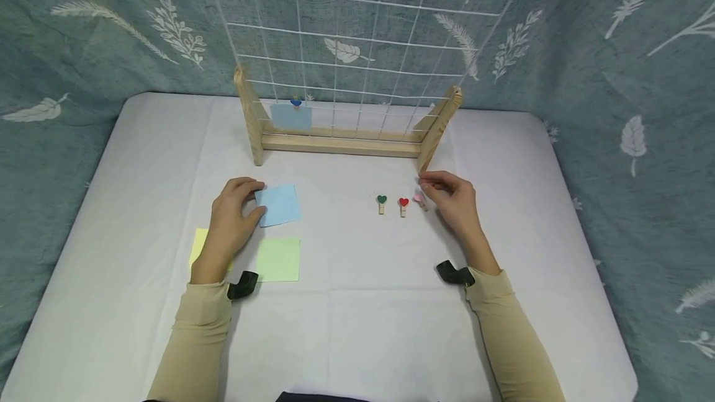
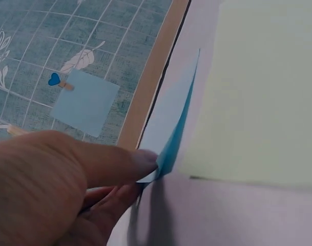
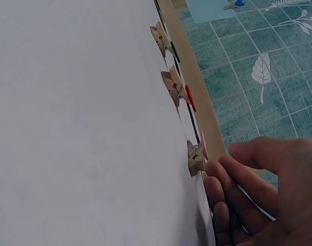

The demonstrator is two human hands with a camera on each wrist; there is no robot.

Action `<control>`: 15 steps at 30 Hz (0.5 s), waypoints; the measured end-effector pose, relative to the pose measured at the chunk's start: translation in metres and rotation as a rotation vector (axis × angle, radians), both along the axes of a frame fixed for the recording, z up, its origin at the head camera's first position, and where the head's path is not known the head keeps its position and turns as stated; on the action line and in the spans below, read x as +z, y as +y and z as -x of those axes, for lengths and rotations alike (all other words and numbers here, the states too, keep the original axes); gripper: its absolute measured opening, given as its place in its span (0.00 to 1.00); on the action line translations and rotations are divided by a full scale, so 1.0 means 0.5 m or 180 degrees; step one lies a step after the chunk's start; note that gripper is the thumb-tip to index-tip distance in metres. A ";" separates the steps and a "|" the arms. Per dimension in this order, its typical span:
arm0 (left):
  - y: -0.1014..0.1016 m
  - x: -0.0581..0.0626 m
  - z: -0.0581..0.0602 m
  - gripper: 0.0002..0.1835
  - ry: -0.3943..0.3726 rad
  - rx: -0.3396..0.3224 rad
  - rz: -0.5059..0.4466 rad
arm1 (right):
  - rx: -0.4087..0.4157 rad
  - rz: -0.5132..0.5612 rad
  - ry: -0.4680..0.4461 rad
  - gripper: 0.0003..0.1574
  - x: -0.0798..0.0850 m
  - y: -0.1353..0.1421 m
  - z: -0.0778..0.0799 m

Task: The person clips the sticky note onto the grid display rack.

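My left hand [image 1: 231,219] pinches the left edge of a blue paper square [image 1: 281,205] between thumb and fingers. In the left wrist view that blue paper [image 2: 172,120] bends up from the white cloth. At the right, my right hand [image 1: 455,203] is beside a small wooden clothespin with a pink heart [image 1: 418,198]. Its fingertips are right at this clothespin [image 3: 196,160] in the right wrist view, with the thumb apart from the fingers. Left of it lie a red-heart clothespin [image 1: 403,206] and a green-heart clothespin [image 1: 382,204].
Behind the hands stands a white wire grid [image 1: 357,64] on a wooden base [image 1: 341,144]. A blue-heart clothespin [image 1: 296,103] holds another blue square [image 1: 290,118] on it. A green paper square [image 1: 278,260] and a partly hidden yellow one [image 1: 198,244] lie near my left wrist.
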State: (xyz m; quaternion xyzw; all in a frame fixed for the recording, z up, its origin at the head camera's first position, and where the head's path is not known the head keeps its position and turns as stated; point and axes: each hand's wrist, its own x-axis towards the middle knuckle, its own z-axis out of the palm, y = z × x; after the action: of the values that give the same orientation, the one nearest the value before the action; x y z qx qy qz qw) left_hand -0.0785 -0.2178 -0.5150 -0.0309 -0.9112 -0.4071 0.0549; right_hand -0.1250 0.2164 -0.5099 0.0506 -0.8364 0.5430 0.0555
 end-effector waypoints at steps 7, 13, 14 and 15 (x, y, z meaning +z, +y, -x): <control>0.008 -0.005 0.001 0.20 0.0059 0.0300 -0.0427 | 0.0039 -0.0050 -0.0046 0.14 -0.008 0.000 -0.003; 0.011 -0.016 0.005 0.11 0.0155 0.0493 -0.0596 | 0.0056 -0.0228 0.0140 0.14 -0.059 0.018 0.012; 0.012 -0.018 0.005 0.10 0.0179 0.0517 -0.0616 | 0.0075 -0.0239 0.0150 0.14 -0.060 0.019 0.013; 0.013 -0.019 0.007 0.10 0.0207 0.0529 -0.0631 | 0.0090 -0.0247 0.0154 0.14 -0.061 0.021 0.013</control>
State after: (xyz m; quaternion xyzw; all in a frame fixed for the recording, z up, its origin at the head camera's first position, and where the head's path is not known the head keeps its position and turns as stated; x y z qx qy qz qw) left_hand -0.0818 -0.2112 -0.5245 0.0370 -0.8637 -0.4880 0.1207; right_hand -0.1314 0.2268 -0.5404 0.0776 -0.8545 0.5094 0.0661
